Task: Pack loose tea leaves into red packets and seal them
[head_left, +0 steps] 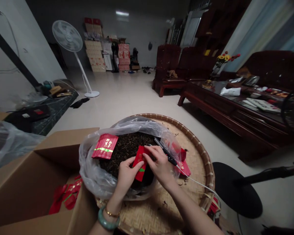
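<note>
My left hand pinches a narrow red packet with a green band, thumb across its front. My right hand is closed at the packet's upper right side, fingertips pressed on it. A black two-armed tool with a white cable lies against the back of my right hand; whether that hand also grips it is hidden. Below the hands, dark dried tea leaves fill a clear plastic bag. A stack of flat red packets rests on the leaves at left.
The bag sits on a round woven bamboo tray, with more red packets at right. An open cardboard box at left holds red packets. A black round stand base is at right. Beyond are a fan and a wooden table.
</note>
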Action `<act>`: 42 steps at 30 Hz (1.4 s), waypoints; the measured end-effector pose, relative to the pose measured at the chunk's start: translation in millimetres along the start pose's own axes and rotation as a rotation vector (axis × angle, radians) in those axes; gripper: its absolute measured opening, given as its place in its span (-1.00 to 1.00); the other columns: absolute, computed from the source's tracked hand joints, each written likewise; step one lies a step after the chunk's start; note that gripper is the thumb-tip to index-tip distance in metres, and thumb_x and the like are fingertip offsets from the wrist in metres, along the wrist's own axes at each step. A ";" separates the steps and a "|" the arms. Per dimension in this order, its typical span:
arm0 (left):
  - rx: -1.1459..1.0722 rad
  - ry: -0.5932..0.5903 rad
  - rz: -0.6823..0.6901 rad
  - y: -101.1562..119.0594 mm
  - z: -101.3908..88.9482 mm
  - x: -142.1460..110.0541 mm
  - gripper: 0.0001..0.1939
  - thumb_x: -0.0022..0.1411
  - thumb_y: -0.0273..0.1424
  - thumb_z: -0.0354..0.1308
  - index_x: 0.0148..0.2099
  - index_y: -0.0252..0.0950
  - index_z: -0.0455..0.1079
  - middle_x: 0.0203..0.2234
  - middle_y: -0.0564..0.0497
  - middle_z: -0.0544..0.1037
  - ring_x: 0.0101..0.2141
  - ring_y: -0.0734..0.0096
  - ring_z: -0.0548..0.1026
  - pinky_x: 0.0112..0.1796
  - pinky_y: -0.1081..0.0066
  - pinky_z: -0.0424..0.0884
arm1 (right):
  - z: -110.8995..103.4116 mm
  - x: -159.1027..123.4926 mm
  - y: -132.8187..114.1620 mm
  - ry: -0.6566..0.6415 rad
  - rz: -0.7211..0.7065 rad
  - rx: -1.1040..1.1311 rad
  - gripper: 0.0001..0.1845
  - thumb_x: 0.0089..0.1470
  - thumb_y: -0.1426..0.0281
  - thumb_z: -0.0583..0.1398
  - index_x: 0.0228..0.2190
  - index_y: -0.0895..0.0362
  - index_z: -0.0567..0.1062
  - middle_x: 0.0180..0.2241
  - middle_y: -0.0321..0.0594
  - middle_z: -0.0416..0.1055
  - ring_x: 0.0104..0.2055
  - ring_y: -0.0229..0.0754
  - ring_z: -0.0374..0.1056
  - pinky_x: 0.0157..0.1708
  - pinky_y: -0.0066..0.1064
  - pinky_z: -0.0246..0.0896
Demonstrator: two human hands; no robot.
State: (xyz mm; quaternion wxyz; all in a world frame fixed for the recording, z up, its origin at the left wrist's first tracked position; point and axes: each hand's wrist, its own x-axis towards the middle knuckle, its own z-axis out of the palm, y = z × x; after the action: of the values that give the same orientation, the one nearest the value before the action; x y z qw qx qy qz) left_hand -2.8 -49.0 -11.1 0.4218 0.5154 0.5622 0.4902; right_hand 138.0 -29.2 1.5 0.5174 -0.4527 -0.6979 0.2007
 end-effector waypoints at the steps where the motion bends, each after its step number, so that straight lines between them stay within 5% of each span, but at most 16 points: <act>1: -0.009 0.011 0.001 -1.2 1.3 -0.8 -0.72 -0.04 -0.29 0.23 -0.29 -0.34 0.56 -0.43 -0.02 0.63 -0.42 0.25 0.54 -0.37 0.40 0.45 | -0.4 -0.7 -1.2 0.012 -0.008 -0.001 -0.77 0.10 0.41 0.16 -0.18 0.05 0.53 -0.28 -0.13 0.44 -0.19 -0.10 0.34 -0.16 -0.23 0.29; 5: 0.024 0.063 0.017 -6.3 2.6 -4.0 -0.73 -0.03 -0.29 0.24 -0.28 -0.33 0.57 -0.41 -0.03 0.63 -0.40 0.25 0.55 -0.34 0.39 0.45 | -1.5 1.3 -2.3 0.033 0.027 0.034 -0.88 0.07 0.40 0.19 -0.31 0.07 0.53 -0.30 -0.14 0.44 -0.20 -0.11 0.33 -0.19 -0.24 0.28; 11: 0.086 0.033 0.088 -10.5 -3.9 -5.4 -0.78 0.02 -0.31 0.23 -0.27 -0.26 0.58 -0.37 -0.02 0.63 -0.36 0.25 0.56 -0.24 0.36 0.45 | -13.2 12.3 0.7 -0.108 0.107 0.084 -0.91 -0.01 0.34 0.26 -0.47 0.10 0.49 -0.42 -0.23 0.40 -0.35 -0.18 0.33 -0.40 -0.38 0.27; 17: 0.037 0.007 0.026 -3.9 -4.9 -5.2 -0.75 -0.04 -0.31 0.24 -0.28 -0.31 0.58 -0.41 -0.03 0.63 -0.38 0.25 0.55 -0.32 0.39 0.46 | -15.1 7.4 0.3 -0.141 -0.125 -0.003 -0.70 0.05 0.37 0.22 -0.11 0.03 0.48 -0.18 -0.12 0.43 -0.12 -0.09 0.33 -0.13 -0.21 0.29; 26: -0.143 -0.026 -0.084 -5.9 -1.7 -5.9 -0.67 -0.09 -0.30 0.29 -0.25 -0.37 0.54 -0.43 -0.04 0.62 -0.46 0.32 0.53 -0.39 0.42 0.46 | -0.1 -6.2 4.1 -0.082 -0.236 -0.226 -0.62 0.18 0.40 0.08 0.03 0.10 0.40 -0.14 -0.03 0.48 -0.10 -0.04 0.39 -0.09 -0.15 0.33; 31: -0.152 -0.036 -0.076 -5.2 0.1 -6.4 -0.69 -0.08 -0.30 0.29 -0.25 -0.37 0.54 -0.43 -0.03 0.62 -0.46 0.34 0.52 -0.40 0.44 0.46 | 0.9 -7.1 4.1 -0.077 -0.248 -0.263 -0.64 0.18 0.42 0.08 0.01 0.11 0.42 -0.08 -0.03 0.46 -0.04 -0.04 0.37 -0.05 -0.15 0.32; 42: -0.066 -0.005 -0.045 -4.0 -1.8 -7.0 -0.71 -0.06 -0.32 0.26 -0.26 -0.36 0.55 -0.42 -0.04 0.63 -0.44 0.31 0.54 -0.36 0.43 0.46 | 1.1 -9.1 3.4 0.027 -0.066 -0.041 -0.72 0.13 0.39 0.14 -0.11 0.05 0.49 -0.30 -0.12 0.45 -0.23 -0.12 0.36 -0.22 -0.24 0.31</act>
State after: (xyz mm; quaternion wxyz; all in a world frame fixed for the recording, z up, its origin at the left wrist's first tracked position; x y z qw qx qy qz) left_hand -4.4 -56.1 -14.9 0.4509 0.4898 0.5563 0.4974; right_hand 138.9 -34.9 -6.5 0.5237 -0.4425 -0.7095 0.1631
